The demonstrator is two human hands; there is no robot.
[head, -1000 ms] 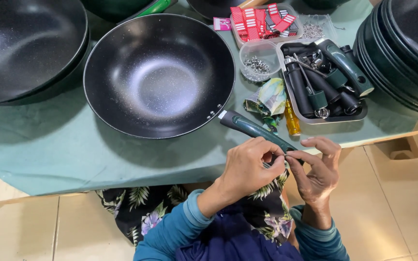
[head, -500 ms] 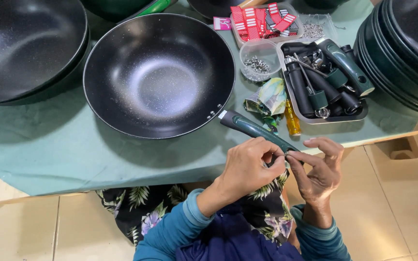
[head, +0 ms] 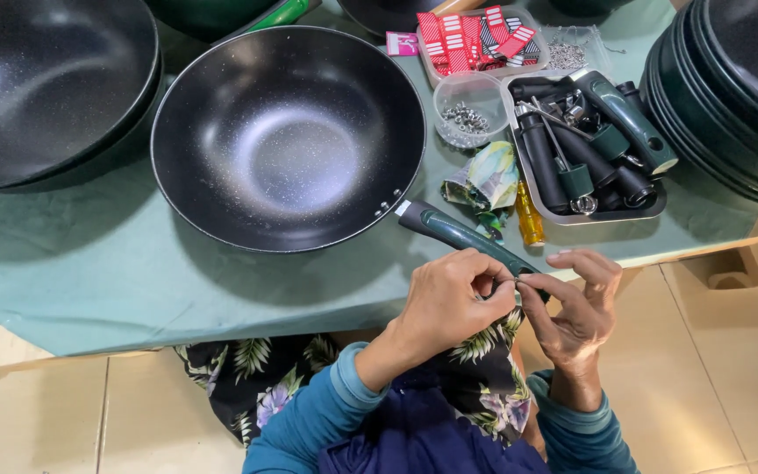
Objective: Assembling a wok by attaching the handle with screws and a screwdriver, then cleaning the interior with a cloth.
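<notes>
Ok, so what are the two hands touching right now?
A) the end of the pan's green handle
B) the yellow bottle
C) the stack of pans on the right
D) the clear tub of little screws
A: the left hand and right hand meet at the end of the dark green handle of the black wok, pinching something too small to tell, at the table edge.

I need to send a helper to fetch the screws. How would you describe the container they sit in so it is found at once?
Start from the big black wok on the green-covered table. To its right, beside the metal tray of dark handles, stands a small clear plastic tub of silver screws. Unlike the larger clear box behind it, which holds red tags, it holds only metal.
</notes>
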